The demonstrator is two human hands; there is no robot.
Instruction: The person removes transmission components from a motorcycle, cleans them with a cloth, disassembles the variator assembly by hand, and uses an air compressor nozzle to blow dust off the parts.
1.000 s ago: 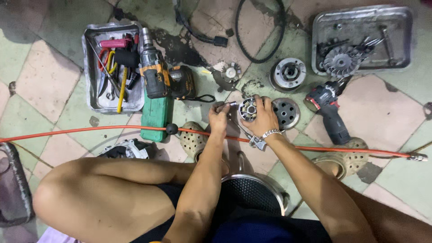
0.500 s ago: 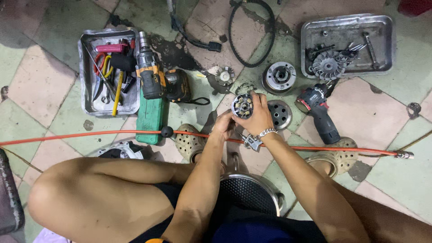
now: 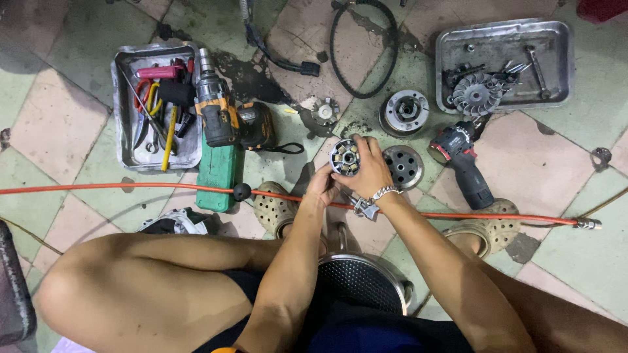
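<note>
Both my hands hold a round metal variator (image 3: 345, 157) with rollers set in its face, just above the tiled floor. My right hand (image 3: 369, 175) wraps its right side and back, a metal bracelet on the wrist. My left hand (image 3: 322, 189) touches its lower left edge with the fingertips. A round clutch bell (image 3: 403, 166) lies on the floor right beside my right hand. Another round clutch part (image 3: 403, 112) lies farther back.
A metal tray (image 3: 124, 124) of hand tools sits at the left, with a cordless drill (image 3: 226, 117) and green case (image 3: 219, 175) beside it. A second tray (image 3: 556, 65) holds a finned fan part. Another drill (image 3: 461, 163), a drive belt (image 3: 363, 52) and an orange hose (image 3: 118, 188) lie around.
The view has shifted slightly; my hands keep hold of the variator and have turned it a little, its roller face now showing more plainly.
</note>
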